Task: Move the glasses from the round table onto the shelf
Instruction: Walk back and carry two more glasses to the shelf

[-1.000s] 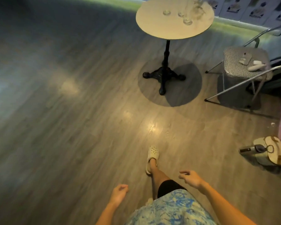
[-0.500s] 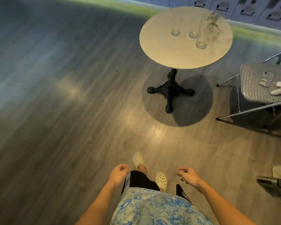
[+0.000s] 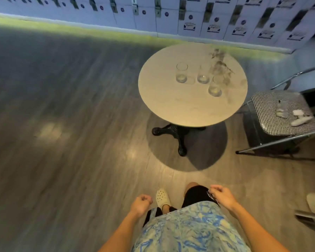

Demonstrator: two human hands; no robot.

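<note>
- Three glasses are standing upright on the round table (image 3: 171, 110): left glass (image 3: 181, 75), middle glass (image 3: 203, 76) and right glass (image 3: 215, 86). The right glass is sitting nearest the person.
- The left hand (image 3: 142, 201) is hanging low beside the patterned shirt (image 3: 185, 231), with its fingers curled into the palm, holding nothing.
- The right hand (image 3: 223, 195) is hanging at the other side, with its fingers loosely bent, holding nothing.
- Both hands are staying well apart from the glasses, which are standing ahead and more toward the right hand's side. The floor (image 3: 71, 142) and the table's black base (image 3: 178, 137) are lying between.
- A chair (image 3: 273, 113) with a checked seat is standing just right of the table, carrying small blurred items.
</note>
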